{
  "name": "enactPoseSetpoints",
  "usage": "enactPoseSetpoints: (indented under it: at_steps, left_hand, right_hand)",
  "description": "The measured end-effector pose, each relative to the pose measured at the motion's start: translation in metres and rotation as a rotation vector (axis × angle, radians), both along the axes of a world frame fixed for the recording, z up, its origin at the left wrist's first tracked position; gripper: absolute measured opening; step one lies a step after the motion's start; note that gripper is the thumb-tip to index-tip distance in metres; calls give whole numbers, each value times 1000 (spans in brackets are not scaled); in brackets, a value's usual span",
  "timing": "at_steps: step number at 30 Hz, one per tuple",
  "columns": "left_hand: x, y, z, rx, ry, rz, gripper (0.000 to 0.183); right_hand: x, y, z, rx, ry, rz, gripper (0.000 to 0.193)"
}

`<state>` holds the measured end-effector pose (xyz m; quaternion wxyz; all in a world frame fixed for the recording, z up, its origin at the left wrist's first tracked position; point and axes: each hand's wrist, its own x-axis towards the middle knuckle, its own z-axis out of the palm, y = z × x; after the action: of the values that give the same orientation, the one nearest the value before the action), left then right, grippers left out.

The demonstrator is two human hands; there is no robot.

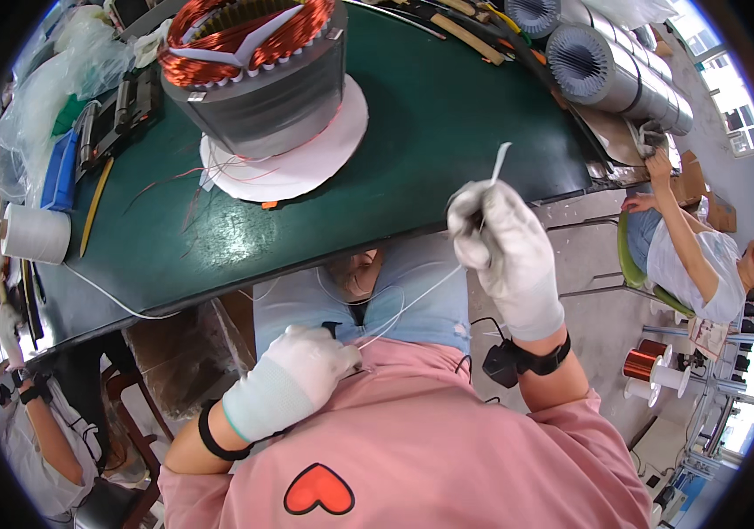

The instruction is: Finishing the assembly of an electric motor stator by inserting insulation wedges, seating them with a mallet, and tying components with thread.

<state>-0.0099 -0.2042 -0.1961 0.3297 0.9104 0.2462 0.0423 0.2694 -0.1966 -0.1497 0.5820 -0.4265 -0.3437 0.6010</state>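
My left hand (302,379), in a white glove, is held low against my shirt with its fingers closed on a thin white cord (421,298). The cord slants up from there to my right hand (509,247), which is also gloved and raised just off the table's front edge. Its fingers are pinched together on the cord, and a flat white end (502,161) sticks up above them. Slack cord loops over my lap. Beyond my hands, a motor stator (262,106) with copper windings stands on a white round board (333,150), loose thin wires trailing from its base.
A white cord spool (35,233) stands at the green table's (430,106) left end, by a yellow stick (95,207) and a blue bin (59,172). Metal stator cores (611,75) lie at the far right. Co-workers sit at both sides.
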Motion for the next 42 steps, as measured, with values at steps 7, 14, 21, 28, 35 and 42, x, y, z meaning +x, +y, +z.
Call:
enactPoseSetpoints:
  at_steps: [7, 14, 21, 28, 35, 42]
  left_hand:
    - [20, 29, 60, -284, -533, 603, 13]
    - [37, 29, 55, -542, -633, 706, 20]
    - [42, 21, 59, -714, -902, 952, 16]
    - [31, 15, 55, -573, -594, 700, 25]
    - [34, 14, 63, -391, -527, 660, 26]
    - [34, 12, 55, -277, -550, 638, 28]
  right_hand:
    - [-42, -16, 9, -75, -450, 292, 26]
    - [-51, -22, 7, 226, -917, 248, 22]
    - [-58, -21, 12, -114, -311, 109, 14]
    - [-64, -19, 14, 34, -336, -19, 7]
    - [-61, -18, -3, 250, -393, -52, 10]
    - [-64, -22, -1, 219, -383, -79, 12]
